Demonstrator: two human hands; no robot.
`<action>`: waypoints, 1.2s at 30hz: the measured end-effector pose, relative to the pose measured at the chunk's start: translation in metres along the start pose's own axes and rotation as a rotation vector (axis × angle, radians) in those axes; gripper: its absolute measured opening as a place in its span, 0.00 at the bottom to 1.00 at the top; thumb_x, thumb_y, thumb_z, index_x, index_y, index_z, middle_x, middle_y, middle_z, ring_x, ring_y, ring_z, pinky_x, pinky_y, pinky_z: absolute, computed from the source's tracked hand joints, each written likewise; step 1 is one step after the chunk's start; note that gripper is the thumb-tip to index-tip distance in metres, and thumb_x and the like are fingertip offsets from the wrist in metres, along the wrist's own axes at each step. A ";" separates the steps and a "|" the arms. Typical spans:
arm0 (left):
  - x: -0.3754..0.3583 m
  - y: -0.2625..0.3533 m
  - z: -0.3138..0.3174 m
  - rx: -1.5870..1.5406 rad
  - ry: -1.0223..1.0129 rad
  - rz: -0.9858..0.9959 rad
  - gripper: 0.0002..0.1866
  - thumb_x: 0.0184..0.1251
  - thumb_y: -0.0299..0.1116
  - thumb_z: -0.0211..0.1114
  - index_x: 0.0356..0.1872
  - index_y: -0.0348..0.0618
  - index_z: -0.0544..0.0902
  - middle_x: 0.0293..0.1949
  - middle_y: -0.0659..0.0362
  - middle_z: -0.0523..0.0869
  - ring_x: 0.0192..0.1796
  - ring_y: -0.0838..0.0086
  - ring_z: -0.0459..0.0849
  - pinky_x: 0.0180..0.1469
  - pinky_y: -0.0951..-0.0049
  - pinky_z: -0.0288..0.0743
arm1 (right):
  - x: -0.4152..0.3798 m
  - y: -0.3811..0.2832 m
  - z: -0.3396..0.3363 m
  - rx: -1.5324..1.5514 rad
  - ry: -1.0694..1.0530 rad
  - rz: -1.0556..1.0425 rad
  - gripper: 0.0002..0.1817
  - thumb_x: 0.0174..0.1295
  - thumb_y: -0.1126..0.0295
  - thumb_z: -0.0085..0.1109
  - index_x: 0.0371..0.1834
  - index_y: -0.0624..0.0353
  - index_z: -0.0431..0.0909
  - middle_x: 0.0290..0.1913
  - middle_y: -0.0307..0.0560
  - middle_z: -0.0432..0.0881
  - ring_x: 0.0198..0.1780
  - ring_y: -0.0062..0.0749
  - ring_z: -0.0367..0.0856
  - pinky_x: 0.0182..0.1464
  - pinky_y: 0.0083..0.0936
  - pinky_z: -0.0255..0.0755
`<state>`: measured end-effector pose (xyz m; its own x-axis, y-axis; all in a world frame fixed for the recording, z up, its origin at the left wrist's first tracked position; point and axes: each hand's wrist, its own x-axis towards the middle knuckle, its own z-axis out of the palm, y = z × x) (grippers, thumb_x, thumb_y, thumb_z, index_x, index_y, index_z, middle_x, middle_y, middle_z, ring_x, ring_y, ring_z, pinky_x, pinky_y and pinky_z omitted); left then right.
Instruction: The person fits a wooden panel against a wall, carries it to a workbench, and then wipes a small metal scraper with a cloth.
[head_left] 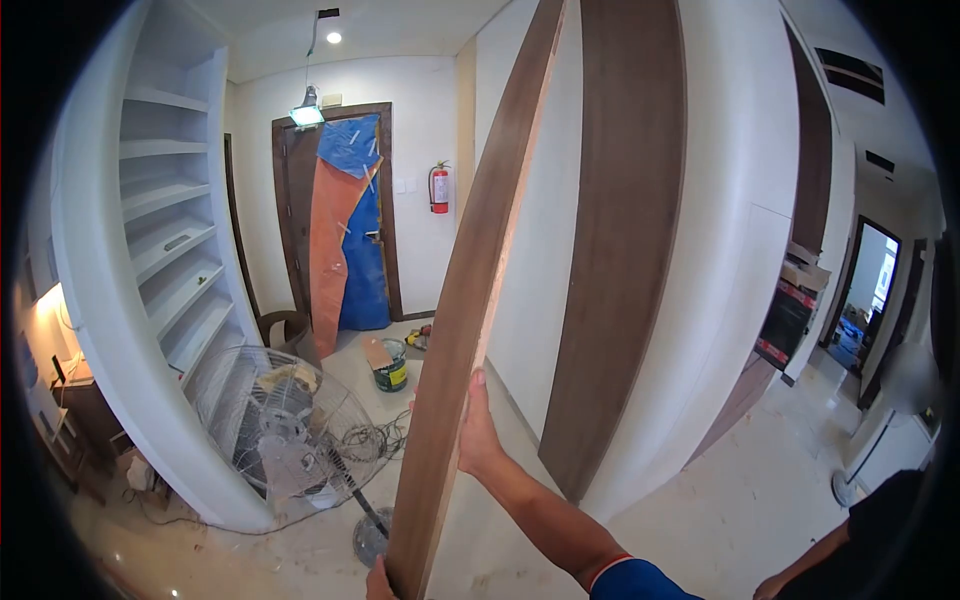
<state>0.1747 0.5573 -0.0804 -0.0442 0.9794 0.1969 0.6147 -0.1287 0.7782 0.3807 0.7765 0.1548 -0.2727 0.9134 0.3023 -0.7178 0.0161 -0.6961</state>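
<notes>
A long brown wooden board (465, 260) stands upright and slightly tilted in front of me, its top end out of view. My right hand (480, 425) grips the board's right edge around mid-height, the thumb along the edge. Low on the left edge, my left hand (379, 582) is closed round the board near the bottom of the view. Behind the board is a white wall with a wide dark brown panel (625, 200).
A caged floor fan (290, 430) stands at the left by white shelves (165, 150). Beyond it are a paint can (391, 374), a cable and a door with blue and orange sheets (365, 250). Another person's dark sleeve (885, 525) and arm show at the lower right.
</notes>
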 end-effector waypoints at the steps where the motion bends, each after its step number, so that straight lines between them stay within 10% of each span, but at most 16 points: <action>1: 0.018 0.004 0.010 -0.042 -0.002 0.006 0.67 0.29 0.48 0.87 0.75 0.34 0.59 0.65 0.36 0.71 0.67 0.43 0.70 0.68 0.50 0.66 | 0.015 -0.003 -0.012 -0.029 -0.007 -0.002 0.44 0.72 0.28 0.26 0.65 0.57 0.69 0.52 0.49 0.78 0.52 0.35 0.80 0.52 0.37 0.79; 36: 0.618 -0.027 0.347 0.010 -0.136 0.276 0.80 0.26 0.51 0.89 0.78 0.30 0.42 0.63 0.35 0.70 0.63 0.40 0.70 0.68 0.51 0.66 | 0.427 -0.120 -0.392 -0.254 0.066 -0.035 0.47 0.73 0.31 0.15 0.76 0.60 0.60 0.67 0.55 0.74 0.67 0.46 0.74 0.69 0.45 0.71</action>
<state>0.4039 1.2202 -0.1865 0.2304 0.9197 0.3178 0.5969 -0.3915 0.7003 0.6014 1.3243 0.1128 -0.2021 0.9350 0.2914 -0.5396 0.1420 -0.8298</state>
